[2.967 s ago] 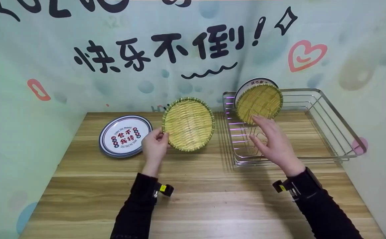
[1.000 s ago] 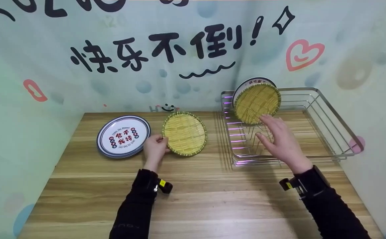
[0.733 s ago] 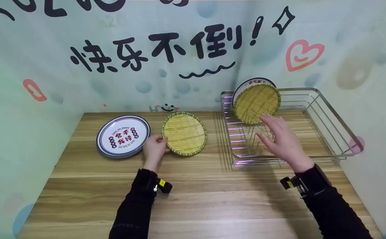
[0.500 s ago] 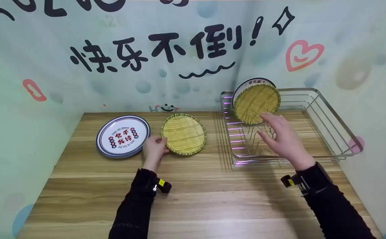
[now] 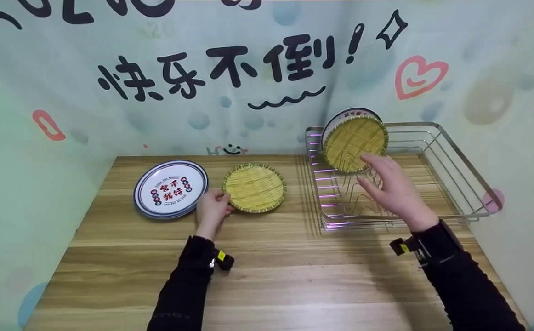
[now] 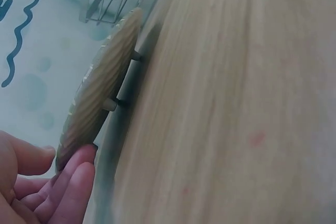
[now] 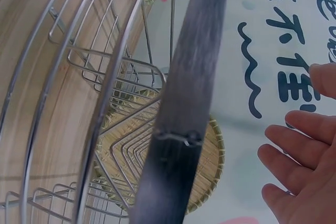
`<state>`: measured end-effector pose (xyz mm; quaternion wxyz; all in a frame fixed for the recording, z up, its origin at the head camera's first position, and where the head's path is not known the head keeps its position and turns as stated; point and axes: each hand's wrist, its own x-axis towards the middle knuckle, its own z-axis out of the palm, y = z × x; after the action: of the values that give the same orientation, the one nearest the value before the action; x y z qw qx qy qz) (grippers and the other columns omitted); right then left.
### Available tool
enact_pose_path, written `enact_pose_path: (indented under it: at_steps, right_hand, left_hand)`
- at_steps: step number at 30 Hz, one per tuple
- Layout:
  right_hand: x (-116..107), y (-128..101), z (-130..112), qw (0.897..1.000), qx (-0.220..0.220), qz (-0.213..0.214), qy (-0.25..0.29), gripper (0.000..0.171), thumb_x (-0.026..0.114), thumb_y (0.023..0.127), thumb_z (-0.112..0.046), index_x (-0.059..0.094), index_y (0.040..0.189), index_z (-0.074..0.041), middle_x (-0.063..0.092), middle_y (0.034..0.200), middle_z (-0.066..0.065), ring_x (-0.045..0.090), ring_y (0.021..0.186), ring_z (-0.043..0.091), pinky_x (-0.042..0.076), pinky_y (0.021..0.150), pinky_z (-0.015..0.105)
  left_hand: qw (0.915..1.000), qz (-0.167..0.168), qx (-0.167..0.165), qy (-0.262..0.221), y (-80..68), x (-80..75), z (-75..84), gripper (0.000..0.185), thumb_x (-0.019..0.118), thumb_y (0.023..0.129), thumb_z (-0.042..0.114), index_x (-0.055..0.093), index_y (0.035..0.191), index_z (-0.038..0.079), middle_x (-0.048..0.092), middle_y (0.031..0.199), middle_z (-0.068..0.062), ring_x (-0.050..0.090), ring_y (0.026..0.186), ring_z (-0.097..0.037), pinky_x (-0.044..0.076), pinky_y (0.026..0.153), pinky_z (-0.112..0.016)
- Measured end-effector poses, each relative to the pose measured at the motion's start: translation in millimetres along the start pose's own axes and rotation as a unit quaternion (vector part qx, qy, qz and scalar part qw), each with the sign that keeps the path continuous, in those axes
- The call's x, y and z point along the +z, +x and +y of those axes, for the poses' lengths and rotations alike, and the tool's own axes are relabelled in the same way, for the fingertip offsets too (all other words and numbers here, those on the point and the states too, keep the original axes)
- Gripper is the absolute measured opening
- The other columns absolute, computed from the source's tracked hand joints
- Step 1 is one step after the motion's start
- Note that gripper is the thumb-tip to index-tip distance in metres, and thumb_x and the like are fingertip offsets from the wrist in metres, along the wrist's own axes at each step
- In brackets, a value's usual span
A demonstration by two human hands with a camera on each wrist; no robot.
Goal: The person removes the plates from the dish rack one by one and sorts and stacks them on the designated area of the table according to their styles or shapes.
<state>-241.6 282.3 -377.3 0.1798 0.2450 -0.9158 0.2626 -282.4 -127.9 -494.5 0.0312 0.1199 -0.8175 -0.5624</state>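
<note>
My left hand (image 5: 213, 210) pinches the left edge of a round woven bamboo tray (image 5: 255, 188) with a green-bound rim. Seen side-on in the left wrist view, that tray (image 6: 100, 87) has short pegs on its underside and sits low by the wooden tabletop; I cannot tell whether the pegs touch it. Over the wire dish rack (image 5: 471, 170) my right hand (image 5: 398, 193) hovers, fingers loosely extended, holding nothing. Close to its fingertips, a second bamboo tray (image 5: 355, 142) leans upright in the rack before a white plate (image 5: 340, 120), which it mostly hides.
A stack of blue-rimmed white plates (image 5: 171, 189) with red lettering lies left of my left hand. Behind the tabletop (image 5: 267, 276) hangs a printed backdrop (image 5: 156, 124). The rack's metal rim (image 7: 189, 66) crosses the right wrist view.
Three seconds ago the left-hand tray was raised and tilted toward me; it has come down and lies flatter. My right hand has shifted slightly right, still loosely extended.
</note>
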Motion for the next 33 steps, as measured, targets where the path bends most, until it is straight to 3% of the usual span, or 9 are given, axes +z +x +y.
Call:
enact_pose_path:
  at_steps: [3,7,13,16,21,25,33]
  right_hand:
    - [-1,1,0,1.0,-0.004,-0.002,-0.004,0.055,0.066,0.095,-0.017,0.046,0.14,0.007,0.047,0.143,0.027,0.042,0.132,0.042,0.018,0.119,0.051]
    - [-2,2,-1,1.0,-0.004,-0.006,-0.007,0.055,0.065,0.096,-0.017,0.046,0.141,0.006,0.047,0.143,0.027,0.042,0.132,0.042,0.019,0.118,0.053]
    - [-4,4,-3,1.0,0.002,-0.017,-0.011,0.055,0.064,0.097,-0.02,0.046,0.142,0.005,0.046,0.144,0.026,0.04,0.133,0.042,0.019,0.118,0.055]
    - [-6,6,-4,1.0,0.002,-0.024,-0.016,0.055,0.064,0.097,-0.02,0.046,0.141,0.006,0.046,0.144,0.027,0.04,0.133,0.043,0.019,0.118,0.054]
    - [-8,11,-5,0.999,0.001,-0.029,-0.027,0.054,0.064,0.097,-0.02,0.045,0.141,0.006,0.047,0.143,0.027,0.041,0.132,0.043,0.02,0.117,0.054]
    - [-10,14,-5,0.999,0.002,-0.034,-0.032,0.055,0.063,0.097,-0.021,0.045,0.141,0.007,0.047,0.143,0.027,0.041,0.132,0.043,0.019,0.117,0.055]
    - [-14,20,-3,0.998,0.01,-0.038,-0.045,0.056,0.063,0.097,-0.022,0.044,0.142,0.006,0.045,0.144,0.027,0.041,0.133,0.043,0.022,0.115,0.057]
  left_hand:
    - [0.9985,-0.005,0.014,0.053,-3.2,-4.9,0.7,0.031,0.063,0.097,0.018,0.065,0.118,-0.005,0.073,0.095,-0.015,0.07,0.069,-0.018,0.056,0.059,-0.025]
    - [0.9965,-0.011,0.02,0.081,-5.4,-9.3,0.9,0.033,0.062,0.097,0.021,0.065,0.119,-0.003,0.074,0.096,-0.013,0.071,0.074,-0.02,0.054,0.061,-0.023]
    - [0.993,-0.001,0.029,0.114,-8.6,-13.7,3.9,0.037,0.062,0.096,0.024,0.066,0.122,-0.002,0.074,0.096,-0.011,0.072,0.076,-0.02,0.054,0.077,-0.033]
    - [0.989,0.007,0.048,0.14,-11.0,-16.1,6.1,0.036,0.062,0.096,0.024,0.067,0.121,-0.001,0.075,0.093,-0.01,0.071,0.076,-0.021,0.052,0.085,-0.038]
    - [0.9795,0.024,0.085,0.181,-16.0,-20.2,12.2,0.033,0.064,0.094,0.024,0.07,0.116,0.0,0.074,0.099,-0.012,0.069,0.092,-0.029,0.051,0.089,-0.043]
    - [0.9741,0.026,0.108,0.197,-19.4,-22.4,16.2,0.031,0.065,0.093,0.023,0.072,0.111,0.0,0.073,0.104,-0.015,0.067,0.101,-0.033,0.051,0.089,-0.046]
    - [0.9703,0.015,0.14,0.197,-27.4,-25.0,22.7,0.035,0.065,0.093,0.021,0.067,0.12,-0.002,0.073,0.105,-0.015,0.068,0.097,-0.032,0.052,0.089,-0.046]
